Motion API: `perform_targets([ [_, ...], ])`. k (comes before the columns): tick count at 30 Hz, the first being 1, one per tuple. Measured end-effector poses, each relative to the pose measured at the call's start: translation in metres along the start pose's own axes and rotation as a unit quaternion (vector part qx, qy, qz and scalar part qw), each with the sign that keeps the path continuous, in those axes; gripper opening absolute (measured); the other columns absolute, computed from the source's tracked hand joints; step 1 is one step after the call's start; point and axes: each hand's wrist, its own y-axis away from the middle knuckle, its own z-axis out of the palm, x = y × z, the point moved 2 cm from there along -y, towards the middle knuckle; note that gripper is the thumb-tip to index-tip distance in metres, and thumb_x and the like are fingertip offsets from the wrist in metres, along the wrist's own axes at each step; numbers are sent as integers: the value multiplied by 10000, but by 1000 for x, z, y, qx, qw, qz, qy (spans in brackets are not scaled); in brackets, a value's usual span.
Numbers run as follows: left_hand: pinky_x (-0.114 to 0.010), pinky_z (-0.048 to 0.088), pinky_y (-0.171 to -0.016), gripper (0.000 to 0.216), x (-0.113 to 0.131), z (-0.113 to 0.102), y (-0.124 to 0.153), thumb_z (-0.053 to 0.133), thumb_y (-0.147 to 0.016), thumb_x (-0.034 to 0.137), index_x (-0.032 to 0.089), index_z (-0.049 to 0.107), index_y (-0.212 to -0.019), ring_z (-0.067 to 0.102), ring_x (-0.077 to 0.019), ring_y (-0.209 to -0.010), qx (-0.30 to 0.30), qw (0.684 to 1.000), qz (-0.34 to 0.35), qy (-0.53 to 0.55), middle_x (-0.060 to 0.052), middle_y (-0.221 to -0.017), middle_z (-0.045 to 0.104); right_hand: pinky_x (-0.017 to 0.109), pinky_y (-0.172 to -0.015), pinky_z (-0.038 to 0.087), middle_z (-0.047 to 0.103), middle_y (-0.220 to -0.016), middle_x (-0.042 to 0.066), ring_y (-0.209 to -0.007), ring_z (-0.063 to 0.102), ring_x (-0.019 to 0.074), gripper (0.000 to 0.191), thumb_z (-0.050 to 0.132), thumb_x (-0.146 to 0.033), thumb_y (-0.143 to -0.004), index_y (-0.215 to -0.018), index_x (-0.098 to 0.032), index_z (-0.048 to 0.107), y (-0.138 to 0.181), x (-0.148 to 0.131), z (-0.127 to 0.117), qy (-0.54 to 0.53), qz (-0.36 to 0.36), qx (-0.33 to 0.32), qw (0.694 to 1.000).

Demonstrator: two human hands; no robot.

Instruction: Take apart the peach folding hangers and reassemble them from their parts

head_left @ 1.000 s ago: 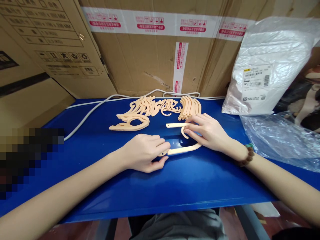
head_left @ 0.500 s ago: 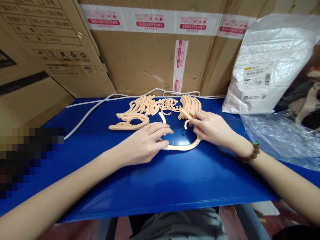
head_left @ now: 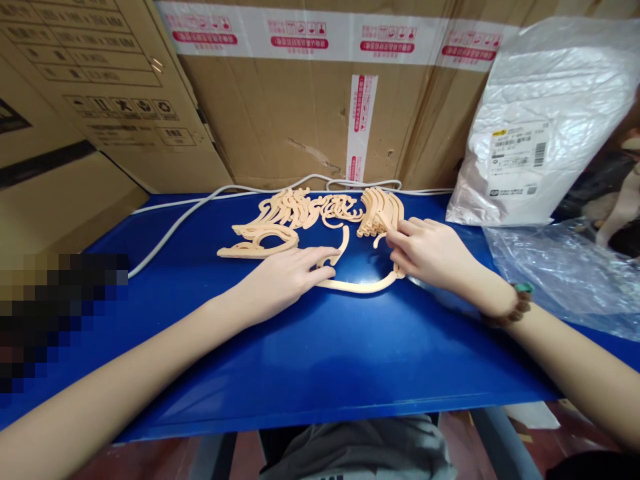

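Just left of the middle, my left hand is closed at the left end of a curved beige bar, which looks like part of a folding clothes hanger. Its thumb and fingers also pinch near the foot of a shorter curved arm that points away from me. My right hand is closed at the bar's other end. It grips a beige hanger arm slanting up to the left, with a small hook-like tip showing below. My fingers hide the joints.
Behind my hands lie piles of beige parts: curved arms, small hooks, a stack of arms and looped frames. A white cable, cardboard boxes, a white parcel bag and clear plastic surround the blue table.
The shorter arm by my left hand has swung to the right. The curved bar has shifted slightly away from me. My right hand has moved a little to the right with its piece.
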Motion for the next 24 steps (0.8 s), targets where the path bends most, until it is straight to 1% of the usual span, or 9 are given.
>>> perform_targets([
  [6, -345, 519, -806, 314, -1, 1, 0, 380, -955, 55, 152, 664, -1047, 671, -220, -1027, -1, 1000, -3, 15, -132, -1308, 637, 336, -677, 299, 655, -865, 109, -755, 532, 218, 204, 478, -246, -927, -903, -152, 657, -1, 0, 0, -2, 3, 0, 1000],
  [9, -353, 515, -841, 314, 0, 0, -1, 353, -971, 78, 126, 637, -1096, 654, -229, -1074, 19, 999, -12, 40, -130, -1276, 653, 338, -677, 300, 656, -861, 111, -755, 532, 223, 209, 473, -242, -928, -916, -149, 661, -1, -1, 1, -1, 0, 3, 1000],
  [10, -362, 510, -865, 295, 1, -2, -1, 364, -980, 109, 117, 622, -1124, 642, -238, -1100, 24, 998, -21, 48, -133, -1268, 654, 338, -677, 300, 655, -864, 111, -756, 534, 224, 210, 473, -242, -928, -921, -148, 660, -1, -1, 1, -1, 0, 4, 1000],
  [12, -383, 498, -909, 272, 1, -5, -1, 428, -993, 226, 103, 593, -1170, 626, -261, -1123, 24, 997, -47, 63, -144, -1254, 652, 337, -678, 301, 654, -871, 111, -762, 540, 224, 207, 477, -247, -929, -927, -147, 659, -1, -1, 1, 1, 1, 3, 1000],
  [15, -400, 486, -919, 422, 0, -8, -2, 539, -950, 450, 102, 578, -1186, 628, -287, -1088, 18, 994, -85, 66, -150, -1189, 667, 332, -678, 302, 651, -877, 109, -765, 543, 220, 202, 484, -254, -930, -927, -149, 656, -1, -1, 1, 2, 5, 0, 1000],
  [17, -395, 479, -909, 471, -1, -8, -3, 571, -921, 506, 115, 576, -1184, 629, -288, -1064, 14, 993, -95, 61, -139, -1139, 679, 330, -676, 299, 649, -870, 106, -760, 540, 217, 197, 488, -254, -928, -919, -151, 655, -1, -1, 1, 5, 5, -2, 1000],
  [20, -379, 467, -900, 408, -1, -6, -3, 561, -938, 459, 134, 572, -1184, 628, -269, -1044, 9, 993, -94, 64, -122, -1123, 679, 329, -675, 299, 645, -862, 102, -757, 536, 215, 192, 492, -257, -928, -915, -155, 654, -1, -1, 1, 8, 5, -2, 1000],
  [24, -383, 459, -916, 349, 0, -4, -3, 531, -961, 381, 138, 554, -1210, 621, -260, -1065, 11, 994, -77, 82, -123, -1167, 670, 331, -678, 301, 650, -873, 109, -773, 537, 221, 182, 499, -247, -918, -917, -154, 656, -1, -3, 1, -4, 0, 5, 1000],
])
